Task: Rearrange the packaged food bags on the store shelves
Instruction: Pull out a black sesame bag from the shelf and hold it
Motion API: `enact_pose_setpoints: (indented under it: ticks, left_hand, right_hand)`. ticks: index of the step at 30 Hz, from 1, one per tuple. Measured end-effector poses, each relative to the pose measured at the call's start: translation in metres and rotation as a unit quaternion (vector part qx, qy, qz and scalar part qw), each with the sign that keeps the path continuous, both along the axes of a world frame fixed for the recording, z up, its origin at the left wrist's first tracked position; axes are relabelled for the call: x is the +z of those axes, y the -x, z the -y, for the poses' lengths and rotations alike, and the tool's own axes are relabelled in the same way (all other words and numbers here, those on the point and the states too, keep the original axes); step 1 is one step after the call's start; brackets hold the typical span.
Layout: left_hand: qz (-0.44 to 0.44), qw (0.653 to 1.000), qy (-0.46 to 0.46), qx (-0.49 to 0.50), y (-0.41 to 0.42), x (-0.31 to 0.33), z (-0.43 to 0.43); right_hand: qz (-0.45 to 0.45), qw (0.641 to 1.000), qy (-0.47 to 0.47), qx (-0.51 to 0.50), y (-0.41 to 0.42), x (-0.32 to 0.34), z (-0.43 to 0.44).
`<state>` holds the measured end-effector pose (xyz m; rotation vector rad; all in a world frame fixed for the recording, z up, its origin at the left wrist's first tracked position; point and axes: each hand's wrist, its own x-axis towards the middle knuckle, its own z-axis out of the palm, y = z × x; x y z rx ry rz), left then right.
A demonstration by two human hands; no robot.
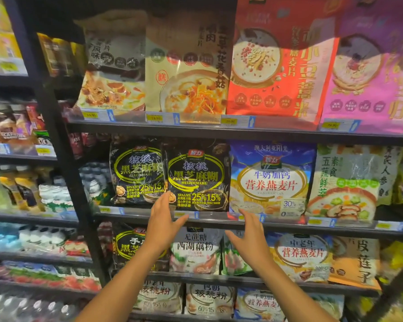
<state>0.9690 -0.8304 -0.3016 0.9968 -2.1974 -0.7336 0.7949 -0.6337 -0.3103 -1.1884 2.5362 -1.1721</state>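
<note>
Both bare hands are reaching up toward the middle shelf [219, 220] in the centre of the frame. The left hand [163, 217] is spreading its grip wide, fingers flat, its fingertips lying over the lower left corner of the front black sesame bag [197, 180]; whether they are touching the film cannot be told. The right hand [249, 233] is hovering with its grip wide as well, holding nothing, just below the shelf's front rail and beside the lower left corner of the blue oat bag [271, 180].

The front black sesame bag is standing upright, overlapping a second black bag [135, 175] to its left and touching the blue oat bag on its right. The packs are sitting edge to edge, leaving little open room sideways; a dark gap is showing left of the black bags, next to the black upright post [63, 145].

The bags are glossy, crinkled plastic pillows with flat sealed edges, catching glare. Clear plastic price strips are running along each shelf's dark metal lip. On the upper shelf, a red bag [282, 66] and a pink bag [368, 77] are standing tall and smooth.
</note>
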Motion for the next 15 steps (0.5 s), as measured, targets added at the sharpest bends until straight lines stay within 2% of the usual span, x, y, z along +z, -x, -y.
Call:
enact_pose_setpoints:
  ticks: [5, 11, 15]
  left_hand:
    - [-0.016, 0.998, -0.066, 0.011, 0.014, 0.012, 0.064]
    - [0.161, 0.979, -0.122, -0.030, 0.036, 0.011, 0.135]
    - [0.196, 0.968, -0.148, -0.045, 0.045, 0.006, 0.162]
  right_hand:
    - [0.061, 0.998, 0.016, -0.023, 0.005, 0.006, 0.057]
    - [0.072, 0.995, 0.032, -0.062, 0.015, 0.007, 0.113]
    - [0.097, 0.991, 0.034, -0.084, 0.016, 0.009, 0.136]
